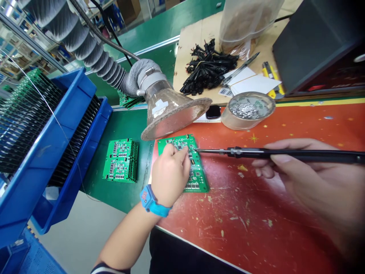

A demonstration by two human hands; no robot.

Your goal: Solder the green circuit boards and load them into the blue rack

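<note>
A green circuit board [196, 175] lies on the red mat [256, 213]. My left hand [170, 175], with a blue watch on its wrist, rests closed on the board, fingertips pinched near the components; what they pinch is too small to name. A thin solder wire [42, 97] runs in from the upper left. My right hand [310, 179] grips a black soldering iron [285, 153], whose tip touches the board just beside my left fingertips.
A fume hood [173, 114] on a grey hose hangs over the board's far end. A stack of green boards [121, 160] lies left. A blue rack [45, 152] holds several boards. Behind are a tape roll with solder bits [248, 110], black connectors [208, 66] and a black box [316, 42].
</note>
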